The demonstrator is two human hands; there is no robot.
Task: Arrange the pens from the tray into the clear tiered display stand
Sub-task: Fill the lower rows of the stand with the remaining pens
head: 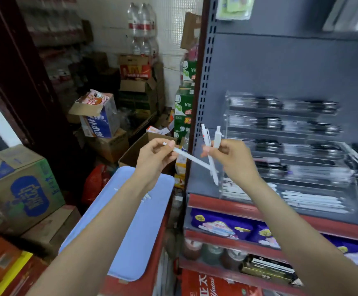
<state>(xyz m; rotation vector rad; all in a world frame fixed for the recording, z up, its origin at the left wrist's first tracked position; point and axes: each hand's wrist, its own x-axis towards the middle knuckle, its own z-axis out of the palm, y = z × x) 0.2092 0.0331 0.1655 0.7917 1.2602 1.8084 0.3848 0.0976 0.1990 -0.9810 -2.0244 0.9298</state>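
A white pen is pinched near one end by the curled fingers of the left hand, its barrel slanting down to the right until its far end meets the pens in the other hand. Two more white pens are gripped roughly upright in the right hand, clips at the top, tips pointing down. Both hands are held between the tray and the stand. The blue tray is seen below the left forearm, near and left. The clear tiered stand is set on the grey shelf to the right, its upper tiers filled with dark pens and its lowest tier with white ones. Cardboard boxes are stacked at far left.
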